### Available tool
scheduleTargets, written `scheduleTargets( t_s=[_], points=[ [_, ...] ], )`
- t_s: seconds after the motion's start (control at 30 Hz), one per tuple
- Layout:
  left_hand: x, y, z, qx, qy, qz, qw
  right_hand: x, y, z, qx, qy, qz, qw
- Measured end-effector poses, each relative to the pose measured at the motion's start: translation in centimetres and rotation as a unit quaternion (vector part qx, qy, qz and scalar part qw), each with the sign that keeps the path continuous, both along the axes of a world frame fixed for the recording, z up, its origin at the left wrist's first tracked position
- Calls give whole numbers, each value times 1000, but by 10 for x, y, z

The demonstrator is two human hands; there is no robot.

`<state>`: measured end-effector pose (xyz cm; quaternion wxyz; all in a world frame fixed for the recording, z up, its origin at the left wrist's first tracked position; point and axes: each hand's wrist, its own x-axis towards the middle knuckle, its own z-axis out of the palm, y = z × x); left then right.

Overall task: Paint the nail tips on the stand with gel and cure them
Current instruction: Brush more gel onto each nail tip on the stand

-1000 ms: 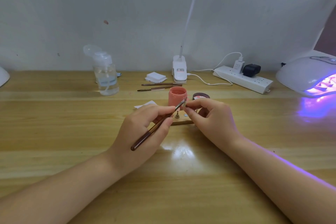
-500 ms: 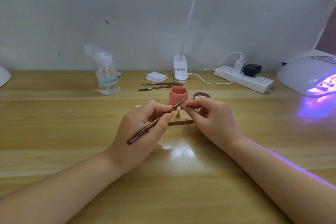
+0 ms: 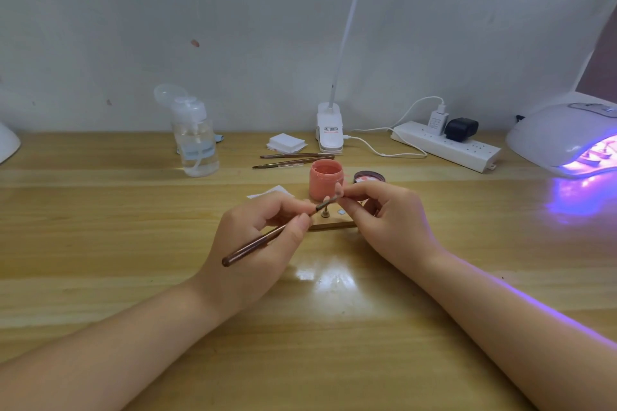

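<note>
the left hand (image 3: 257,243) holds a brown-handled brush (image 3: 267,237) like a pen, its fingers (image 3: 300,220) curled round the shaft close to the metal ferrule, the handle slanting back toward the wrist. the bristle end reaches up and right to meet a small nail tip (image 3: 339,191), which the right hand (image 3: 387,223) pinches between thumb and forefinger just in front of the pink gel jar (image 3: 325,182). the tip looks pale pink, but it is too small to tell how much of it is coated.

below the two hands lies the wooden stand (image 3: 332,225) on the surface (image 3: 133,243), with one small peg standing on it and a little round disc beside the peg; the rest of the stand is hidden behind the right hand, so i cannot tell how many tips remain on it. the jar's lid (image 3: 369,176) lies just to the right of the jar, and the jar is open.

the step in hand reads as the painting itself: gel being stroked onto a tip held off the stand. the next move likely calls for a light, even pull of the bristles along the tip without touching the pinching fingers, then seating the tip back on its peg without smudging it. the curing lamp (image 3: 567,137) sits well apart at the far right, already glowing violet, so carrying the stand over there would follow
</note>
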<state>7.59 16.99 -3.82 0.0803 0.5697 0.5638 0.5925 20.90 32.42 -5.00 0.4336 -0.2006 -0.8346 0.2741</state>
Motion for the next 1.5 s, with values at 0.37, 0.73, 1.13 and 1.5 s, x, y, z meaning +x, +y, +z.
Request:
scheduleTargets(
  t_s=[0.37,0.73,1.13,1.5],
  points=[
    [1,0,1,-6,13,5,1000,0,-1,1,4,-2,-5,1000],
    [2,0,2,-6,17,15,1000,1,-2,2,12,-8,-7,1000],
    [-1,0,-1,-17,-64,1,998,0,-2,2,3,-8,-4,1000],
    [1,0,2,-4,-59,4,998,1,-3,2,8,1,7,1000]
  ],
)
